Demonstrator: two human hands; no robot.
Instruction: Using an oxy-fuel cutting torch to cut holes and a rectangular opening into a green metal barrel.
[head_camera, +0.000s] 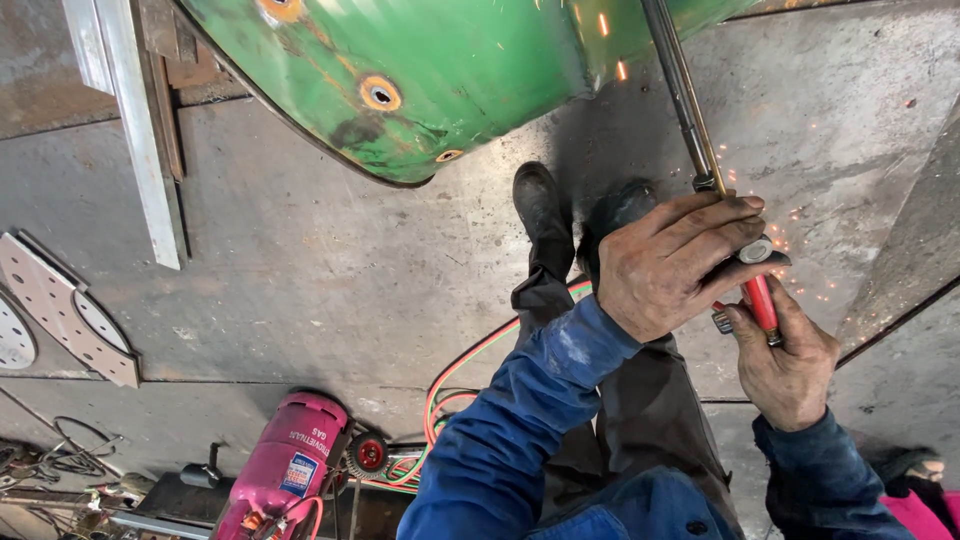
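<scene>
I look straight down past my blue sleeves and black boots (540, 205) to a steel floor. My left hand (672, 262) wraps around the upper part of a cutting torch, near its round valve knob (757, 250). My right hand (790, 365) grips the torch's red handle (762, 302) just below. The torch's long metal tube (680, 85) runs up and away toward a large curved green metal shell (440, 70) with rusty round holes. Orange sparks (800, 215) scatter on the floor beside my hands.
A pink gas cylinder (285, 465) lies at the bottom left beside a small red-hubbed wheel (368, 455) and red and green hoses (470, 365). Perforated metal plates (60, 315) lie at the left edge. A pale steel bar (140, 130) lies at upper left.
</scene>
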